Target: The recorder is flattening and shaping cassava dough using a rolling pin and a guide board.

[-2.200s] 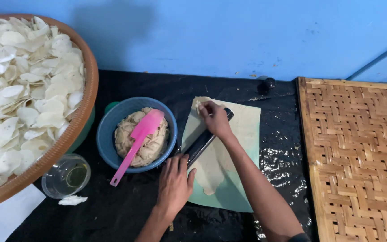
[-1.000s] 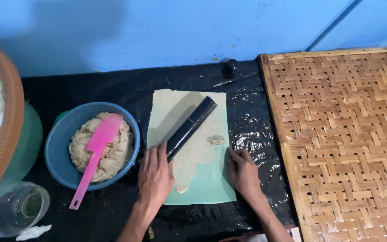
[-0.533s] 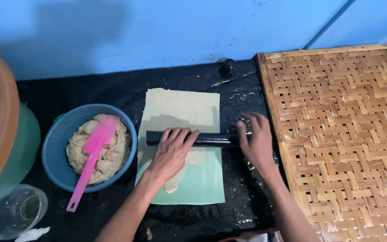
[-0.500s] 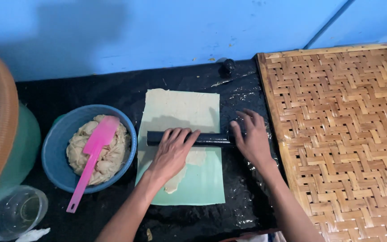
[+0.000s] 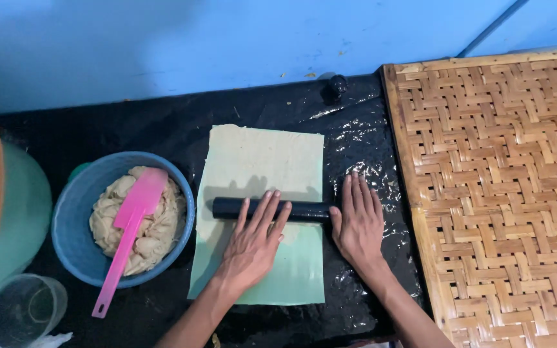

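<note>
Head view: both palms flat and open, left hand (image 5: pixel 251 241) and right hand (image 5: pixel 358 223) on the black roller (image 5: pixel 304 210); I should press evenly over the dough sheet (image 5: pixel 262 161).

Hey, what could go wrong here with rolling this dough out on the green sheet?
The right hand sits at the very end of the black roller, partly on the shiny black plastic, so pressure may be uneven. The left hand presses mid-roller, which could thin the dough unevenly. Dough already reaches the green sheet's far edges and might spill over.
</note>
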